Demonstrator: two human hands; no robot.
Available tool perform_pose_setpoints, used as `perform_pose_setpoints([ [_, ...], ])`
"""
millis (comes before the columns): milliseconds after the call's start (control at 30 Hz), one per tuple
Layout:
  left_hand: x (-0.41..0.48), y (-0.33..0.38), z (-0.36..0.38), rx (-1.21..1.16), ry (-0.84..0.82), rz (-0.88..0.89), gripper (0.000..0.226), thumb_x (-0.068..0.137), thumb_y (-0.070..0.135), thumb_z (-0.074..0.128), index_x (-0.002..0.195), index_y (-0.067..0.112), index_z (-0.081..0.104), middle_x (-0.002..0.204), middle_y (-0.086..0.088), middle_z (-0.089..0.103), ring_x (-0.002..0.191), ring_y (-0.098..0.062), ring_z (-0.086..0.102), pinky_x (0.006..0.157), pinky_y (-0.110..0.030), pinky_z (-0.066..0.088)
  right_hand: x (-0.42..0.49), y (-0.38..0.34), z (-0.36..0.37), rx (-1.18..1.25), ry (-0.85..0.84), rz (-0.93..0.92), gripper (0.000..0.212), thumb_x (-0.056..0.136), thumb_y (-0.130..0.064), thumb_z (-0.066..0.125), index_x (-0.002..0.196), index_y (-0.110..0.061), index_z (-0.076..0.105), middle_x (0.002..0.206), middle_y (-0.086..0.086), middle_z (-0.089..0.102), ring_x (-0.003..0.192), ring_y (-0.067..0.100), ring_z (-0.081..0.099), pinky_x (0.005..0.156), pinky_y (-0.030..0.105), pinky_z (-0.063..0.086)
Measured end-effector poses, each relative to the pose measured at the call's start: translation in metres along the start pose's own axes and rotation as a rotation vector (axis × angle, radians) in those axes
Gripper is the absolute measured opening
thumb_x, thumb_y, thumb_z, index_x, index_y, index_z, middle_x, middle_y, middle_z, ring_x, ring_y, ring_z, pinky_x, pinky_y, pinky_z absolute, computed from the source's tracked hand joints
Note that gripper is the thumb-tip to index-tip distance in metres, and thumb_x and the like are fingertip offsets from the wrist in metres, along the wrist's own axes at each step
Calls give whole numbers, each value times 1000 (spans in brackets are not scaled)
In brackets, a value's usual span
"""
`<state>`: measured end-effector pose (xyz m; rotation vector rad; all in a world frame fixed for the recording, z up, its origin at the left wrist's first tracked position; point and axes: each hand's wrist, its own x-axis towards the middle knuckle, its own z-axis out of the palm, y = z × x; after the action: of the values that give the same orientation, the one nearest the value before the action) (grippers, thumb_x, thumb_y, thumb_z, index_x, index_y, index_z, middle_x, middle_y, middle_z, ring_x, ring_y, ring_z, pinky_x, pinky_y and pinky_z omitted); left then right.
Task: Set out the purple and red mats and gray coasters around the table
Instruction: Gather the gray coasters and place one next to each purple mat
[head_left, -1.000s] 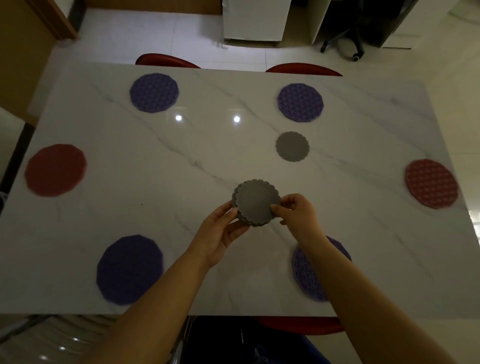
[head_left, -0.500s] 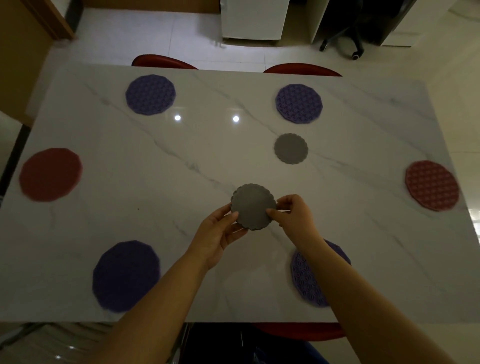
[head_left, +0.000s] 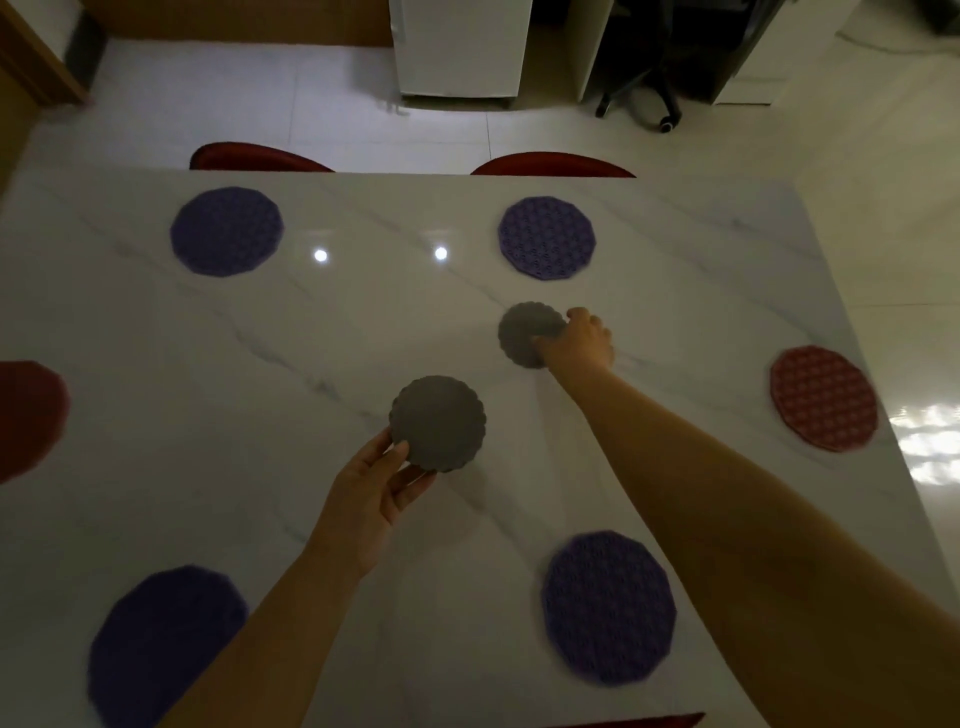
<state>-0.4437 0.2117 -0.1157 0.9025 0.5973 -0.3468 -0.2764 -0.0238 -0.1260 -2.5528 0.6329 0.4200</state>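
Ahead of the left hand (head_left: 374, 499), a gray coaster (head_left: 438, 423) is being held roughly level over the marble table (head_left: 260, 364). The thumb is pressing on its near-left rim and the curled fingers are supporting it from beneath; whether more coasters are lying under it cannot be told. Farther out and to the right, the right hand (head_left: 579, 340) is gripping a second gray coaster (head_left: 527, 332) by its right edge, thumb across the top and fingers curled at the rim; whether it is touching the table cannot be told. Just beyond the right hand a purple mat (head_left: 546, 238) is lying flat, and well to its right a red mat (head_left: 823, 397). A second purple mat (head_left: 227, 231) is lying far beyond the left hand, a second red mat (head_left: 28, 415) well to its left, a third purple mat (head_left: 166, 644) nearer than it. A fourth purple mat (head_left: 608, 605) is showing beside the right forearm.
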Motion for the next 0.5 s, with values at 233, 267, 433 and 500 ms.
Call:
perform_pose_setpoints([
  [233, 10, -6, 9, -3, 14, -1, 35, 88, 12, 55, 123, 15, 60, 117, -5, 70, 102, -25, 69, 73, -30, 59, 21, -8, 4, -7, -23, 105, 66, 74, -32, 71, 129, -11, 40, 130, 13, 45, 120, 31, 46, 101, 41, 34],
  [267, 10, -7, 11, 3, 15, -5, 36, 89, 11, 54, 124, 14, 59, 118, -5, 70, 102, -25, 69, 74, -30, 59, 22, -6, 3, -20, -28, 93, 65, 74, -32, 71, 128, -11, 42, 129, 13, 45, 120, 31, 46, 101, 42, 34],
  [433, 8, -9, 14, -14, 38, -19, 34, 92, 9, 52, 125, 13, 59, 116, -5, 70, 100, -25, 70, 72, -29, 59, -1, 4, -6, 207, 38, -58, 33, 90, -27, 54, 120, -13, 54, 118, 9, 61, 105, 26, 56, 92, 36, 42],
  [500, 5, -8, 13, -14, 46, -23, 32, 93, 8, 52, 124, 13, 60, 116, -5, 70, 100, -25, 70, 72, -29, 59, -23, 8, -15, 406, 55, -92, 27, 92, -25, 53, 115, -12, 59, 108, 6, 65, 91, 19, 58, 78, 30, 43],
])
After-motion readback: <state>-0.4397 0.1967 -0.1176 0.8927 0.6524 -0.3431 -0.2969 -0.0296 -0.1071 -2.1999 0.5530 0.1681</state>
